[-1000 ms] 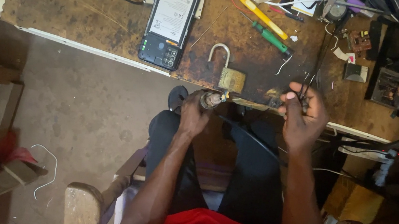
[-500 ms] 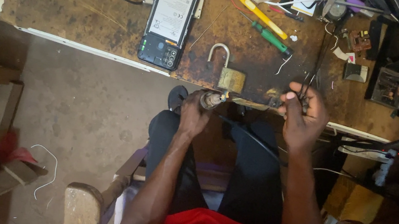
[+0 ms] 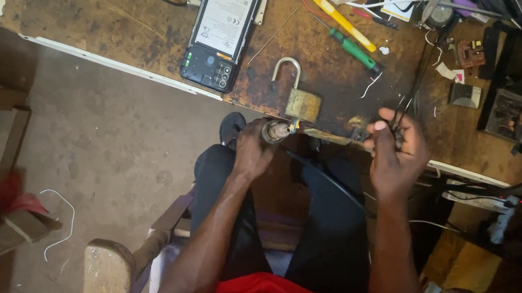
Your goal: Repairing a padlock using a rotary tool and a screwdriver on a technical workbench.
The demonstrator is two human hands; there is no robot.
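Worn wood, dull metal, glossy plastic

A rough, stained wooden workbench (image 3: pixel 111 6) is seen; the brass padlock (image 3: pixel 301 103) looks tarnished, its steel shackle smooth; screwdriver handles (image 3: pixel 356 50) are glossy plastic.

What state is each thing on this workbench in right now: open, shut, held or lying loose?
Padlock: shackle open, standing up.
Phone: back cover off, lying flat.
Soldering iron: gripped in left hand.
Thin wires: pinched in right hand.
Green screwdriver: lying loose.
Yellow screwdriver: lying loose.

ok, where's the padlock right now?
Head view: the padlock sits at the workbench front edge, just above the left hand, below the green screwdriver.
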